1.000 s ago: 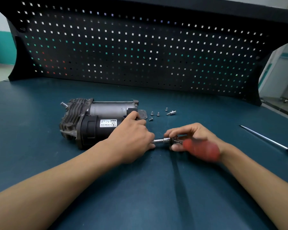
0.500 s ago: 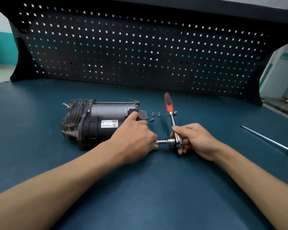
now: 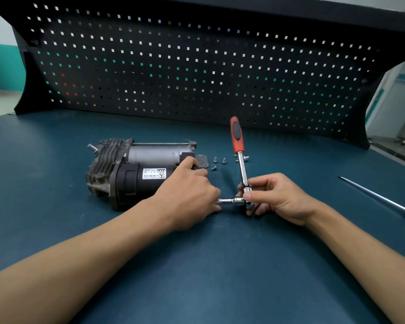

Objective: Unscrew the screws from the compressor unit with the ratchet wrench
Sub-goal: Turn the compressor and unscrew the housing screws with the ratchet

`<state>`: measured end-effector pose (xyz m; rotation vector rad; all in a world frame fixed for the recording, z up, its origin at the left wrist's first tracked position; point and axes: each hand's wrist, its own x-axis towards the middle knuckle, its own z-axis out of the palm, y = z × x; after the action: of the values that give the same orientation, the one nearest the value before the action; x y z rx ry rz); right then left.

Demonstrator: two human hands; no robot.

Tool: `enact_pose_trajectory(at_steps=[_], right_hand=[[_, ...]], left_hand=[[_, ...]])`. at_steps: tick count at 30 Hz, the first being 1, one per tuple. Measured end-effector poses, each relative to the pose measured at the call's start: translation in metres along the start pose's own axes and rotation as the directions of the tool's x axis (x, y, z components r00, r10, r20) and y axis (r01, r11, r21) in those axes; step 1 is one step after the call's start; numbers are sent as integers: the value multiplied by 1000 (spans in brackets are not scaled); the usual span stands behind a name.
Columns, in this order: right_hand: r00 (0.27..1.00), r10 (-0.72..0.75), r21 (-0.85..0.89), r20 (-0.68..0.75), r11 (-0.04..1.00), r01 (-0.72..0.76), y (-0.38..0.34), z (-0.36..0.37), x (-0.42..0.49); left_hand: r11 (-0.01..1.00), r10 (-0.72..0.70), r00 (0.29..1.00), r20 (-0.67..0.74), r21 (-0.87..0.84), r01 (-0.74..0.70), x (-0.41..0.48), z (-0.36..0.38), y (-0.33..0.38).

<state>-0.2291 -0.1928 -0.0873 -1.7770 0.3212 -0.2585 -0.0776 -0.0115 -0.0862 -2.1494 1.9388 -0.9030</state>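
Between compressor unit and screwdriver, ratchet wrench in right hand

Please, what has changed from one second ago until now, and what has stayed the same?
The red handle of the ratchet wrench swung from pointing toward the person, over the right wrist, to pointing away toward the pegboard. The right hand still pinches the wrench head, and the left hand still holds the end of the compressor. The compressor, loose screws and screwdriver did not move.

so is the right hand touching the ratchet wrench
Touching. Head view shows the right hand pinching the ratchet wrench at its head between thumb and fingers.
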Motion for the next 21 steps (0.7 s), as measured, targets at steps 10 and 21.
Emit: enact_pose_trajectory(at_steps=[10, 21], right_hand=[[996, -75, 4, 39, 997, 75, 2, 0, -3], [986, -150, -59, 72, 986, 155, 5, -2, -3]], left_hand=[[1000, 5, 1000, 8, -4, -5, 1, -3, -1], [1000, 24, 1000, 14, -7, -24, 2, 0, -4]])
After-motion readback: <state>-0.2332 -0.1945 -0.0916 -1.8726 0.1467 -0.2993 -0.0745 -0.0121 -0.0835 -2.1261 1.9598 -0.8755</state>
